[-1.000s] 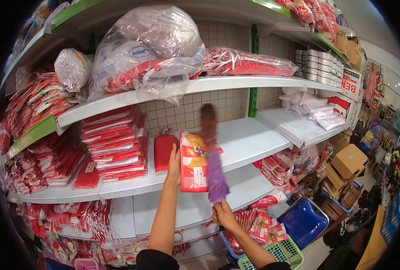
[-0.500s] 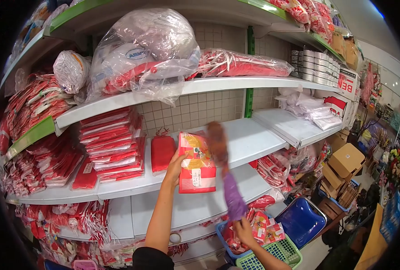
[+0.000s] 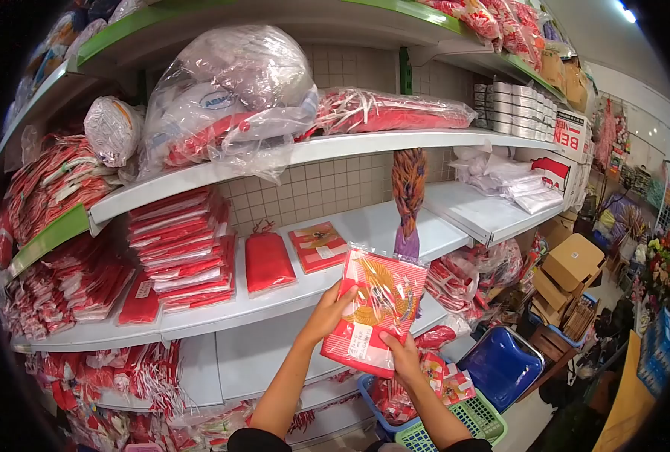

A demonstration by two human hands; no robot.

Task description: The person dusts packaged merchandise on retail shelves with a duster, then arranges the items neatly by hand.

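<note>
Red packet: a flat, plastic-wrapped red packet point(image 3: 372, 309) with a gold emblem and a white label near its lower corner. It is held tilted in the air, in front of and just below the edge of the middle shelf.
Left hand: the left hand point(image 3: 326, 310) is closed on the packet's left edge.
Right hand: the right hand point(image 3: 406, 360) is closed on the packet's bottom right corner from underneath.
Feather duster: a feather duster point(image 3: 409, 197) stands upright just behind the packet, purple low down, orange and dark above. The packet hides its handle, so I cannot tell which hand carries it.
Middle shelf: on the white middle shelf point(image 3: 365, 222) a second packet point(image 3: 317, 245) of the same kind lies flat. A red pouch point(image 3: 267, 261) is just beside it, and a stack of red-and-white packs point(image 3: 180, 245) is further left.
Upper shelf: clear plastic bags point(image 3: 229, 98) of red and white goods.
Low right: a blue stool point(image 3: 500, 365) and a green basket point(image 3: 467, 422) are near the right forearm, with cardboard boxes point(image 3: 576, 260) beyond.
</note>
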